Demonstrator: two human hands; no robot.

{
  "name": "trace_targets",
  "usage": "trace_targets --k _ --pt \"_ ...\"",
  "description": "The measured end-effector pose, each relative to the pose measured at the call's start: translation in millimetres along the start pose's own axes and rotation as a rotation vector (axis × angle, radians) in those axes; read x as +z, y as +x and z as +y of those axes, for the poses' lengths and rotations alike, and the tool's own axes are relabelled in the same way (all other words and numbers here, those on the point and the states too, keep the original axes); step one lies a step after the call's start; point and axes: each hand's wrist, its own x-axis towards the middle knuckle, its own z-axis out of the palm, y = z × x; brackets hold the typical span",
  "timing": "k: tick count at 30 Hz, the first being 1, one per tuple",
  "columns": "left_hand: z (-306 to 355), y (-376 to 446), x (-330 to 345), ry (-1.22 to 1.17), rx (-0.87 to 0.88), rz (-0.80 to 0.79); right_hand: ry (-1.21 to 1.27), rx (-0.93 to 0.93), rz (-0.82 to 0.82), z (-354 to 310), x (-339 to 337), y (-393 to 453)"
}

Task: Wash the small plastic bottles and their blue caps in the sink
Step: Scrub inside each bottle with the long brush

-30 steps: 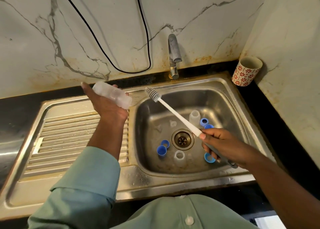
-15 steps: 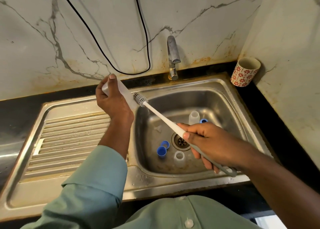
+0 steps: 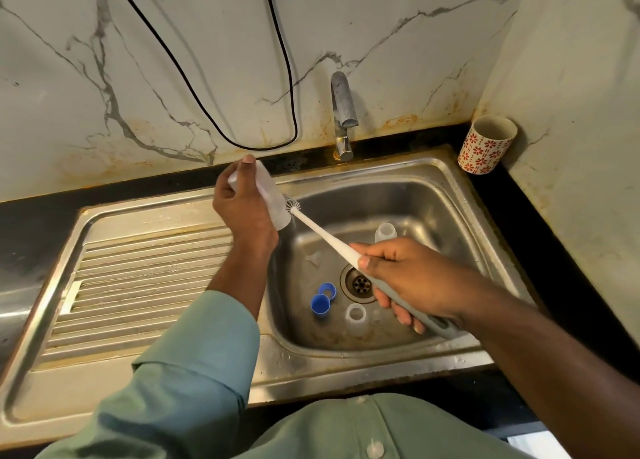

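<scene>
Small clear plastic bottle (image 3: 272, 200) held tilted above the sink's (image 3: 446, 181) far-left corner, gripped by left hand (image 3: 242, 205) with fingers curled round its body, thumb up along the far end. Bristle head of white bottle brush (image 3: 322, 233) touching the bottle's lower open end, handle clasped in right hand (image 3: 405, 275), fingers wrapped round it. Down in the basin: two blue caps (image 3: 320, 302) left of the drain (image 3: 360, 283), a clear bottle (image 3: 356, 316) near the drain, another bottle (image 3: 385, 232) farther back; patterned cup (image 3: 485, 146) on the far-right counter, tap (image 3: 341, 115) behind.
</scene>
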Motion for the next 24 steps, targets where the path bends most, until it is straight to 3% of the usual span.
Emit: trace_targets --k 3,7,10,14,19,24 --pt "3 14 -2 -0.043 -0.071 0.065 -0.009 0.010 -0.026 4 -11 -10" --pt "-4 9 2 0.126 -0.200 -0.074 0.000 0.048 -0.004 7 -18 -6" --pt "2 16 -2 0.123 -0.219 -0.046 0.012 0.056 -0.055 7 -24 -14" --pt "1 11 -2 0.136 -0.238 -0.228 0.010 0.078 -0.067 4 -28 -13" --pt "1 26 -6 0.108 -0.342 -0.049 -0.015 0.040 -0.083 5 -35 -22" --pt "-4 18 -9 -0.030 -0.584 -0.141 -0.086 0.029 0.027 23 -18 -10"
